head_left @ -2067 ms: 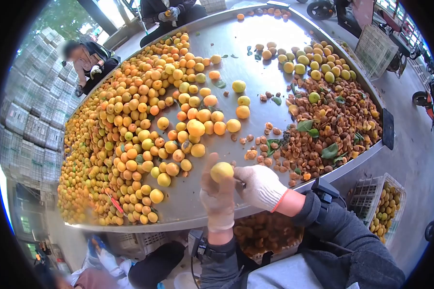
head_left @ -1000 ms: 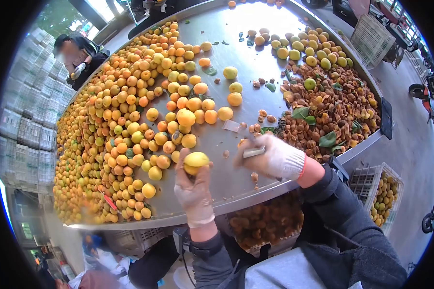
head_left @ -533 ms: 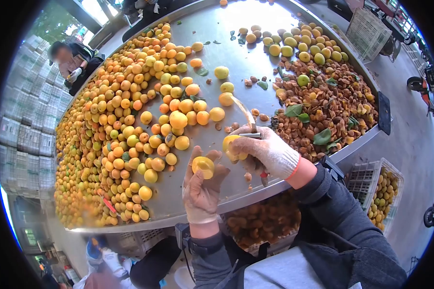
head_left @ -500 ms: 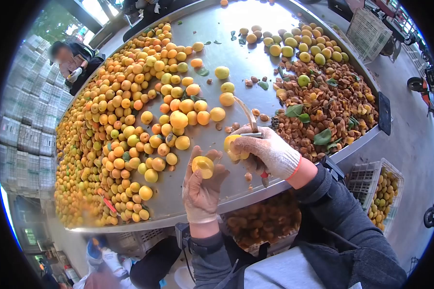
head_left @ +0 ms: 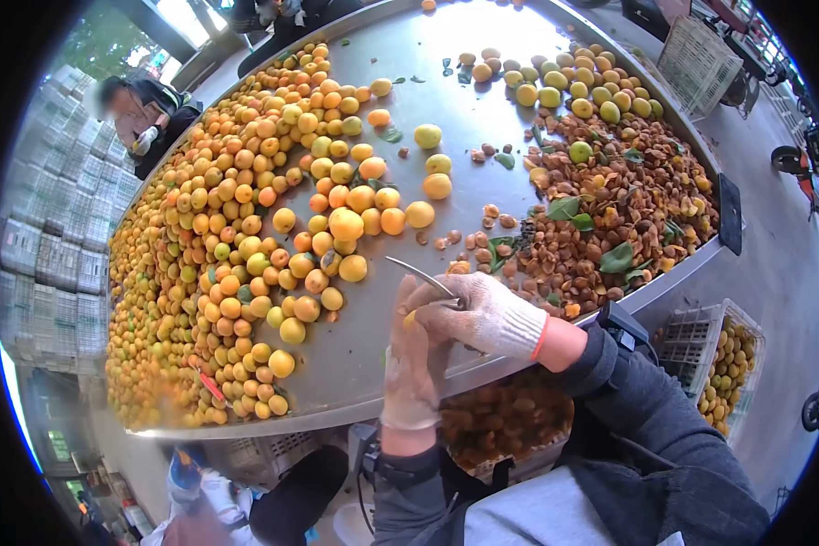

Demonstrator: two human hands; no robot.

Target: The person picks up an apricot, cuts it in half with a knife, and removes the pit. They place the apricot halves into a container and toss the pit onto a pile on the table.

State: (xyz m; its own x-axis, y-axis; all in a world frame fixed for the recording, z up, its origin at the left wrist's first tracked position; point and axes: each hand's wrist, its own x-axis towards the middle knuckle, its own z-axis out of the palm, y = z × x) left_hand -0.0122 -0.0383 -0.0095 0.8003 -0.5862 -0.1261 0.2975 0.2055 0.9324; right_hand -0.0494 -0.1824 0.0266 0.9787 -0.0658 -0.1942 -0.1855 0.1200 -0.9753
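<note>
My right hand (head_left: 487, 314), in a white knit glove, is closed on a tool with a curved metal blade (head_left: 420, 276); the blade points up and left. Against it stands my left hand (head_left: 414, 369), also gloved and blurred, its fingers meeting those of the right. A bit of yellow fruit (head_left: 410, 319) shows between the hands; the rest is hidden. Both hands are over the near edge of the metal table (head_left: 332, 387). Many orange and yellow fruits (head_left: 237, 214) lie left of them. Brown pits and scraps (head_left: 628, 196) are heaped to the right.
A dark flat device (head_left: 729, 215) sits on the right rim. White crates of fruit (head_left: 687, 350) stand at lower right, and a tub of brown pieces (head_left: 505, 423) is below the table. A red-handled tool (head_left: 211, 386) lies among the fruits. A person (head_left: 146, 123) is at upper left.
My hands have come together. The halved fruit in my left hand and the yellow piece at my right fingers are mostly out of sight. An orange piece and a leaf now show by the pits.
</note>
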